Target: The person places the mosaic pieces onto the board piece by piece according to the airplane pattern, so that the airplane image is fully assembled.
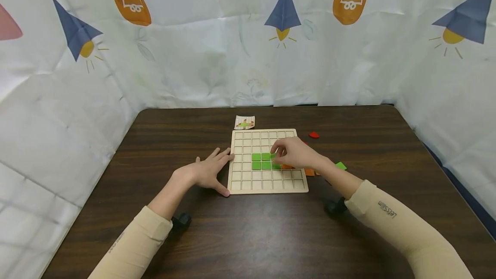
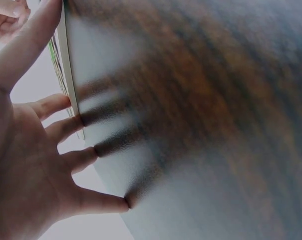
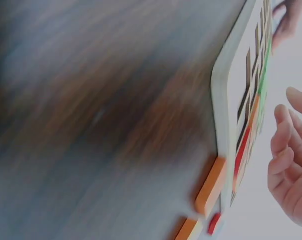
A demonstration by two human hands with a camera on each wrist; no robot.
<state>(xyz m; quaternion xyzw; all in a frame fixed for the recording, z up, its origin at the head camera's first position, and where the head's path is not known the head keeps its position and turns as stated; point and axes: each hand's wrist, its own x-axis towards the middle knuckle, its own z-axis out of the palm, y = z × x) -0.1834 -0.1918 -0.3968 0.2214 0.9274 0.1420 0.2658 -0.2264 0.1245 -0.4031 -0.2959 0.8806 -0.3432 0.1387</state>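
Observation:
A pale wooden grid board (image 1: 247, 186) lies on the dark table. Several green square tiles (image 1: 266, 165) fill two rows of cells near its middle, with an orange tile (image 1: 286, 167) at their right end. My left hand (image 1: 205, 172) is spread along the board's left side, fingertips at the edge and thumb by the near-left corner. Over the green tiles is my right hand (image 1: 296, 152), its thumb and bent index finger close above the upper row. In the right wrist view a gap shows between that thumb and forefinger, with no tile visible in it.
Behind the board lies a small picture card (image 1: 245, 122). Loose pieces are to the board's right: a red piece (image 1: 314, 134), a green one (image 1: 341, 165) and orange ones (image 1: 309, 172), partly hidden by the right arm. A white printed curtain (image 1: 186, 63) surrounds the table.

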